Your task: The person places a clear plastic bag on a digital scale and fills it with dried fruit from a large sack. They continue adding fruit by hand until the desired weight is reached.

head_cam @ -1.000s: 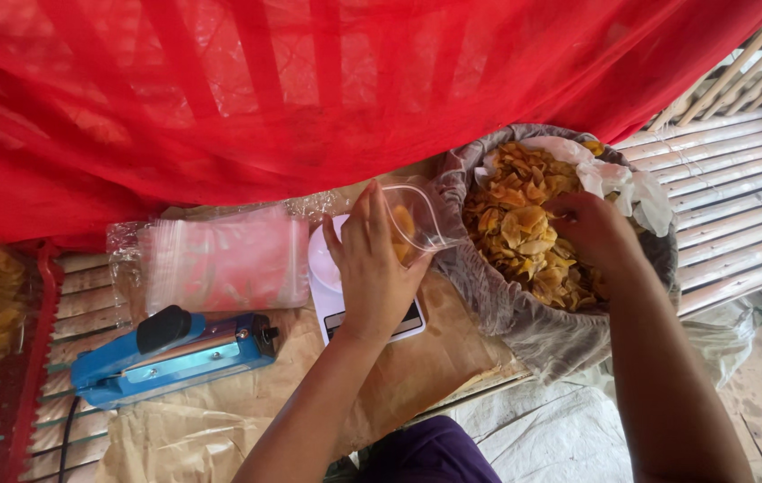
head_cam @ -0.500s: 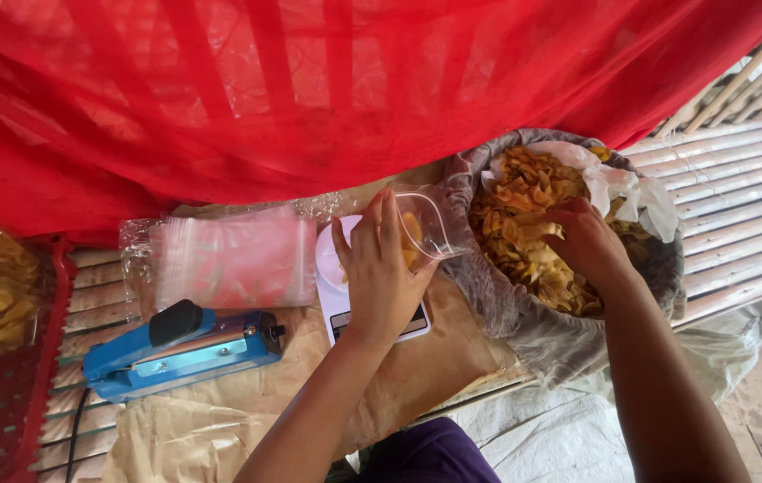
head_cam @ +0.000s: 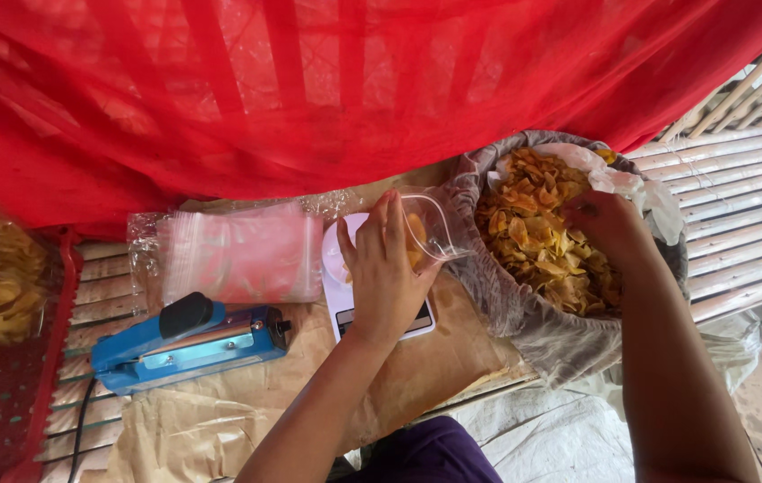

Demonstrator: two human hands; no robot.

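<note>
Work surface: slatted bamboo platform (head_cam: 739,192) under brown paper (head_cam: 220,420); red netting (head_cam: 309,89) overhangs rear. Landmark — white scale (head_cam: 345,295). Left hand (head_cam: 387,268) above scale, fingers closed on clear bag (head_cam: 430,237) of chips. Right of scale: cloth-lined sack of yellow chips (head_cam: 533,233); right hand (head_cam: 609,224) in it, grip cannot be told. Left of scale: stack of empty bags (head_cam: 238,255), blue heat sealer (head_cam: 188,344). Scale display hidden by wrist; red basket (head_cam: 5,394) cut off at frame edge.
</note>
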